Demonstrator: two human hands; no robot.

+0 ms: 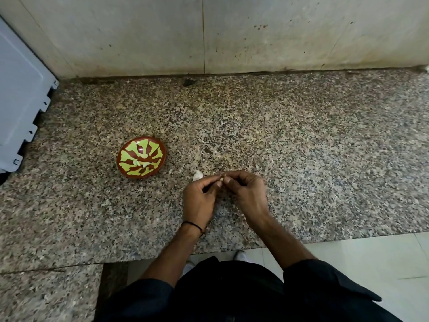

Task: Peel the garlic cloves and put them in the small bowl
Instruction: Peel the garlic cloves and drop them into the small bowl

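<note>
Speckled polished granite counter (301, 159); glossy glazed small bowl (125, 169); matt stained stone wall (278, 31)

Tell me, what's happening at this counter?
A person stands at a speckled stone counter, peeling garlic by hand. The left hand and right hand meet at the fingertips, pinching what looks like a small garlic clove between them. To the left, a small red-and-green bowl already holds a few pale peeled cloves. A white scrap, skin or another clove, lies just beyond the left hand.
</note>
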